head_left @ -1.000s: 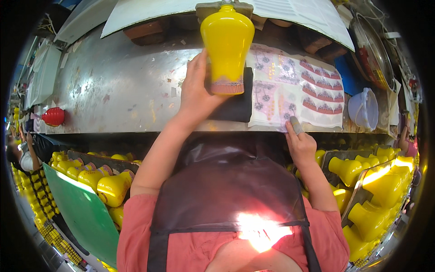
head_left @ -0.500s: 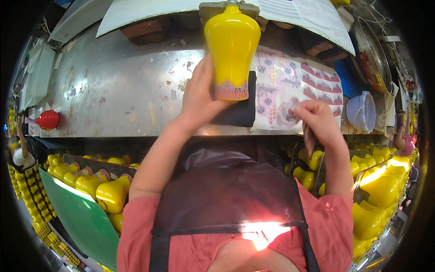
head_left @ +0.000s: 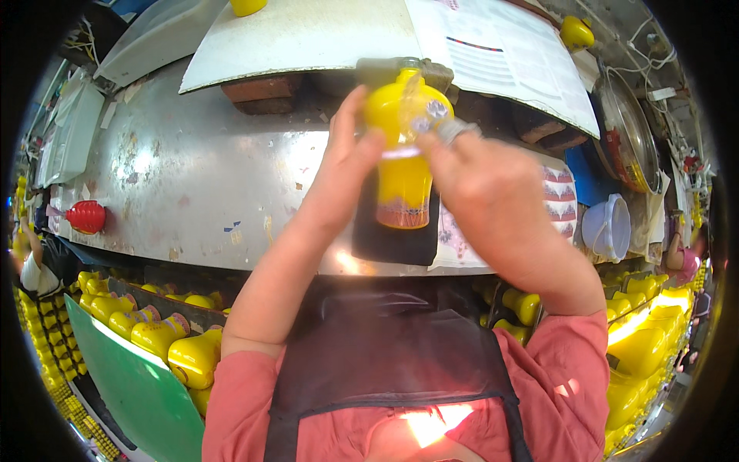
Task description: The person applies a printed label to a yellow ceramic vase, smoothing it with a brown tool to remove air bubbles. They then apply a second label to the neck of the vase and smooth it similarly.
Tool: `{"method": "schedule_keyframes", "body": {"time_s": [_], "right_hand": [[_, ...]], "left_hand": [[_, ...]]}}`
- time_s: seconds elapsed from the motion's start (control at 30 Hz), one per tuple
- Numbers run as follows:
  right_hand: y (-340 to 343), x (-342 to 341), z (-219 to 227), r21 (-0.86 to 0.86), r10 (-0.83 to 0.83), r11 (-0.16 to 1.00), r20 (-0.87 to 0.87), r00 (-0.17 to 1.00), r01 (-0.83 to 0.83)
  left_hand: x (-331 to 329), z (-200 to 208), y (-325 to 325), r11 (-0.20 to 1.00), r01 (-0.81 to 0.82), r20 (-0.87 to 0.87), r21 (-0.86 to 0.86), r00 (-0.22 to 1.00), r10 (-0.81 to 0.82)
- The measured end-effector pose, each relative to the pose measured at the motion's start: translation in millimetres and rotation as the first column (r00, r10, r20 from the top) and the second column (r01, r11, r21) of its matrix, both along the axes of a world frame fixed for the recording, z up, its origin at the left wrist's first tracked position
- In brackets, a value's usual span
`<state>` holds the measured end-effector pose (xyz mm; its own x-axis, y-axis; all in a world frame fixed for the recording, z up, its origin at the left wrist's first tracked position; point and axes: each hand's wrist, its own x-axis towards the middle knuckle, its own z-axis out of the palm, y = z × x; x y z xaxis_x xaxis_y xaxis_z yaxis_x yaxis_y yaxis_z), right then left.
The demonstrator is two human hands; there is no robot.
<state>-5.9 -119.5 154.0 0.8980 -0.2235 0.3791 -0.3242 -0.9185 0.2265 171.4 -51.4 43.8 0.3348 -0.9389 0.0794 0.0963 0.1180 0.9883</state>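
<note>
A glossy yellow vase [head_left: 403,189] lies with its neck away from me over a black pad [head_left: 396,245]. A patterned pink and purple band rings its foot. My left hand [head_left: 345,158] is closed against the vase's left side, its thumb over the front. On the vase's right shoulder, my right hand [head_left: 493,181], smeared by motion, pinches a see-through decal with purple flowers [head_left: 436,109]. A pale streak crosses the vase between my thumbs. The vase's neck is close to a grey block [head_left: 439,75]. Decal sheets [head_left: 558,202] lie partly hidden beyond my right forearm.
A white board [head_left: 308,38] rests on bricks [head_left: 262,88] at the far side. A red ribbed object [head_left: 86,217] stands at the left, a pale blue bucket [head_left: 607,227] at the right. Yellow vases [head_left: 196,358] fill crates below both sides, by a green panel [head_left: 131,377].
My right hand has moved left from above the decal sheets to the vase, bringing the see-through decal. The left hand has shifted from the vase's lower end toward its shoulder.
</note>
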Motion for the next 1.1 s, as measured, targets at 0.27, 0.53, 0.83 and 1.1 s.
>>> {"method": "schedule_keyframes", "body": {"time_s": [0.27,0.53,0.83,1.1], "right_hand": [[25.1,-4.0,-48.6,-0.099,-0.094,0.992,-0.096,0.991,0.084],[42.8,-26.0,-47.3,0.045,-0.039,0.998,-0.140,0.989,0.046],[-42.9,8.2,-41.5,0.584,-0.342,0.805,0.307,0.888,0.108],[-65.8,24.8,-20.9,0.913,-0.441,0.377,0.032,0.897,0.153]], "left_hand": [[3.6,8.8,-35.5,0.988,-0.147,0.303,0.044,0.945,0.127],[-6.0,-16.1,-18.4,0.979,-0.192,0.298,-0.068,0.932,0.204],[-19.6,-31.7,2.6,0.997,-0.083,0.204,0.010,0.976,0.079],[-19.9,-44.4,1.2,0.998,-0.034,-0.041,-0.045,0.999,0.033]]}}
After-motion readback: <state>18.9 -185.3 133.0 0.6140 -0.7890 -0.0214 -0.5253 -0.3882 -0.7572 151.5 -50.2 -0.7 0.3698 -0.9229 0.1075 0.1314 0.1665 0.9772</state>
